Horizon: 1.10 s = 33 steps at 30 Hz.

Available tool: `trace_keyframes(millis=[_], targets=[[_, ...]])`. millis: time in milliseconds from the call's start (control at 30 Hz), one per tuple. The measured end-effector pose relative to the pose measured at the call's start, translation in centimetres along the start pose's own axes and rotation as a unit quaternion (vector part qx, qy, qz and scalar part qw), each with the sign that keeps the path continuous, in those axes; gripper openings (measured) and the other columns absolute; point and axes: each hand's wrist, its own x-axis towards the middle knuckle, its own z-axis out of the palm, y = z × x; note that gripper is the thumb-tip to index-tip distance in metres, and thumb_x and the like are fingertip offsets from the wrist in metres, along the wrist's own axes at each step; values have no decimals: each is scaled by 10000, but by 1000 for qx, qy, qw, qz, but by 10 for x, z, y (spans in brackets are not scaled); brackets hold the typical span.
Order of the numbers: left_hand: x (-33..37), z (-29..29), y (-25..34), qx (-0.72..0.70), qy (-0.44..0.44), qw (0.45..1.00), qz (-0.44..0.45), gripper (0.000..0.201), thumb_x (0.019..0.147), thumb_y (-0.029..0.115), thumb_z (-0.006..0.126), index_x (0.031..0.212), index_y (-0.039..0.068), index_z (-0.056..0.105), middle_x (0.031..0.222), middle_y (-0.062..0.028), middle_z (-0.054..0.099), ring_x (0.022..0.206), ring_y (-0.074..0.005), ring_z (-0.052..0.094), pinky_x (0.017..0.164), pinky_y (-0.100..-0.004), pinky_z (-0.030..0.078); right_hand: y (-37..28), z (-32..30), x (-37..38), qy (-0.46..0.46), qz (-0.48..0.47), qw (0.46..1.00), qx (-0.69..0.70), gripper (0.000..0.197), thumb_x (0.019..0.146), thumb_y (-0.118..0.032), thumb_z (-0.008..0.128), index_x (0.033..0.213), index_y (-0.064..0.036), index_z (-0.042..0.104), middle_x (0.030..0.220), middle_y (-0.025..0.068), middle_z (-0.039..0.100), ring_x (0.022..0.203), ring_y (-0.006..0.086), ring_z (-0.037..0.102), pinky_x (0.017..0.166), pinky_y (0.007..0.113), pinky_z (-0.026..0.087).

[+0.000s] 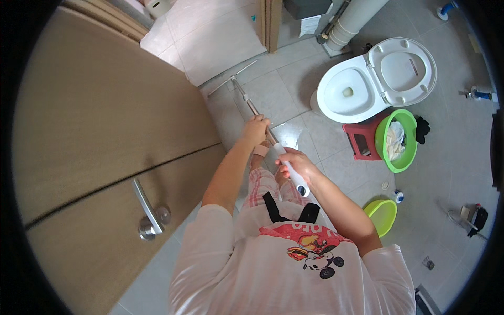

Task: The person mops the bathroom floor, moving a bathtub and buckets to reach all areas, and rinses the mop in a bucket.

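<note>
A floor squeegee (271,138) with a thin metal pole and a white grip slants away from my body. My left hand (255,130) is wrapped round the metal pole about midway. Lower down, my right hand (296,165) closes on the white grip, whose rounded end sticks out toward my shirt. At the far end, the narrow crosspiece (232,78) lies on the tiled floor beside the doorway threshold. Wet, shiny floor tiles (289,134) show just right of the pole, near my feet.
A brown door (105,121) with a metal handle (149,210) stands at my left. To the right are a toilet (349,92) with its lid raised, a red stool (362,142), a green basin (412,149) holding cloth, and a smaller yellow-green basin (381,216).
</note>
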Motion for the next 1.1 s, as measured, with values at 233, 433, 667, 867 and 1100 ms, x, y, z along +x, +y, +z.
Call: trace_keyframes(millis=[233,433,667,867,1100], targets=[[62,1,-34,-79,-19,994,77,103,623,102,623,723,105,600,862,-78,591,910,-254,528,766,-371,434,-55,26,13,18,16,1000,13,507,799,-36,490,1264,-6,292,809,99,515,505,86,436,377,187,371],[40,52,74,-127,-124,973,146,139,591,132,638,729,145,626,829,-96,603,940,-288,520,784,-397,388,-62,-5,-101,162,56,984,44,607,772,-44,553,1303,-36,259,850,106,507,480,74,392,378,188,355],[29,41,135,-178,-138,944,240,171,666,279,661,661,120,598,738,-78,580,853,-273,514,789,-365,384,-54,1,-159,232,34,969,82,594,761,-25,535,1292,-32,271,826,126,527,482,99,430,376,211,354],[144,31,107,-158,-47,956,242,97,599,92,631,677,127,584,818,-82,559,893,-286,482,793,-385,391,-119,-14,-91,217,-31,975,-22,615,752,-39,516,1301,-10,240,865,121,523,476,95,440,371,215,381],[277,8,80,-139,6,978,158,169,658,143,666,793,96,575,921,-99,551,982,-268,481,831,-348,402,-232,-27,17,163,-95,981,-33,422,765,-17,470,1170,43,369,793,145,543,468,110,466,388,238,410]])
